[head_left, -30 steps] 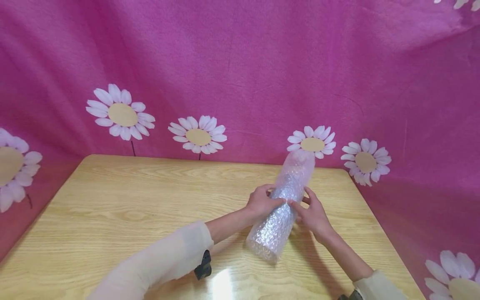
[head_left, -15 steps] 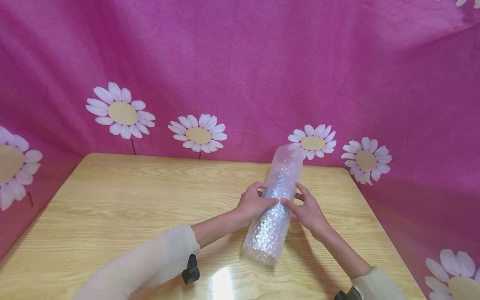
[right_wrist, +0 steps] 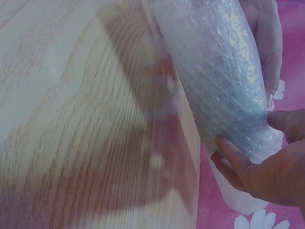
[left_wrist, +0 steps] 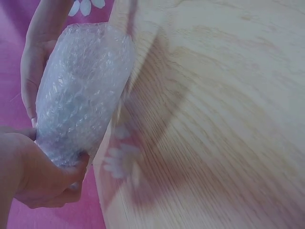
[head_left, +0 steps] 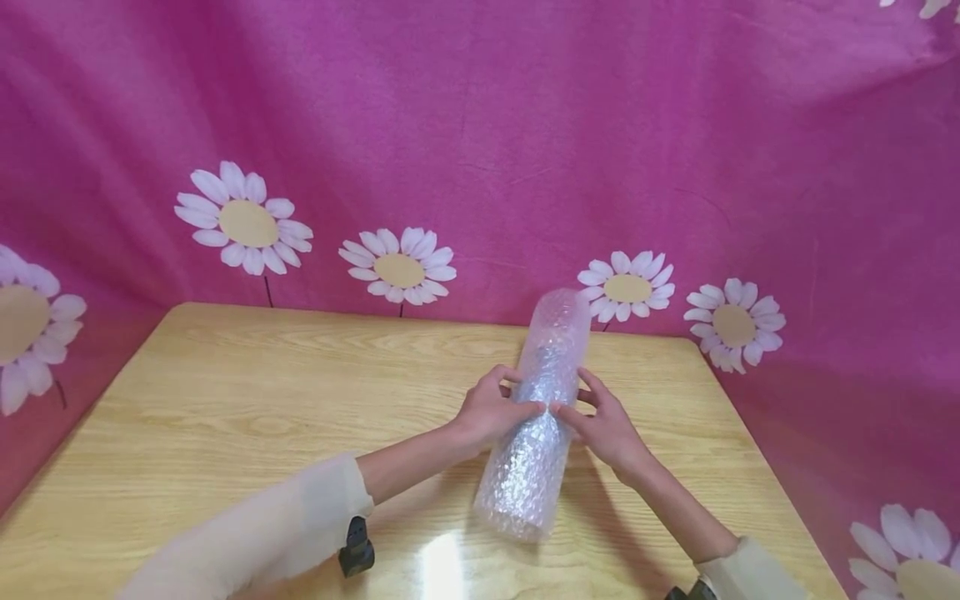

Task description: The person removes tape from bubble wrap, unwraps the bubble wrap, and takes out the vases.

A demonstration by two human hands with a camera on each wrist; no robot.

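Below your hands, the near end of the bubble-wrapped roll (head_left: 534,446) sits over the wood table (head_left: 285,375); can't tell if it touches. Roll's shifted left over the last second and points straighter away from you. Both hands went with it, so hold looks steady. Left hand (head_left: 491,408) grips roll's left side, right hand (head_left: 611,429) its right, thumbs nearly meeting on top. More room left of roll than right. Roll's far end overlaps table's back edge in view; pink curtain (head_left: 487,167) behind limits forward travel, I'd judge.
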